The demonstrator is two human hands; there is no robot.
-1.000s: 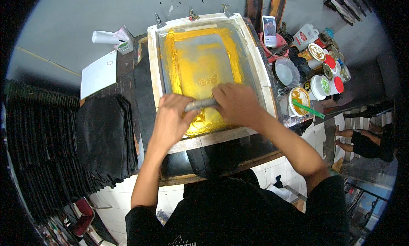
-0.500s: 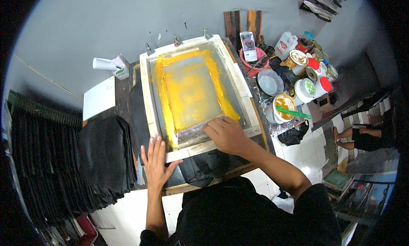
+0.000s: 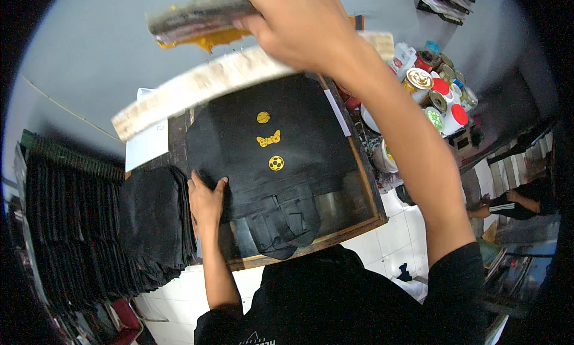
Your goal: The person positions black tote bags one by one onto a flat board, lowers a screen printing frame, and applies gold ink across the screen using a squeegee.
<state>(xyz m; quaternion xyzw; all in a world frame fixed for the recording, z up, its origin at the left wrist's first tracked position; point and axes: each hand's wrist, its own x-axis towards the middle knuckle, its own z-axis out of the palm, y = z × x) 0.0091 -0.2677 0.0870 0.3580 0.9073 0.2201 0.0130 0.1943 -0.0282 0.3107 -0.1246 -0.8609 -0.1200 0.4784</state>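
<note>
Right hand (image 3: 305,31) has a solid grip on a yellow-smeared squeegee (image 3: 203,15) up by the raised pale frame (image 3: 203,82), while the left hand (image 3: 207,201) sits loosely spread at the left edge of the black cloth (image 3: 311,124) lying on the surface (image 3: 342,207), three little yellow prints (image 3: 269,140) showing.

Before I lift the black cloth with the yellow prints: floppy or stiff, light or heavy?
Probably floppy: rumpled folds show at the near end of the black cloth. Likely light for its size, since the printed part lies thin and flat. The yellow prints may smear if touched; similar yellow ink hangs from the squeegee.
</note>
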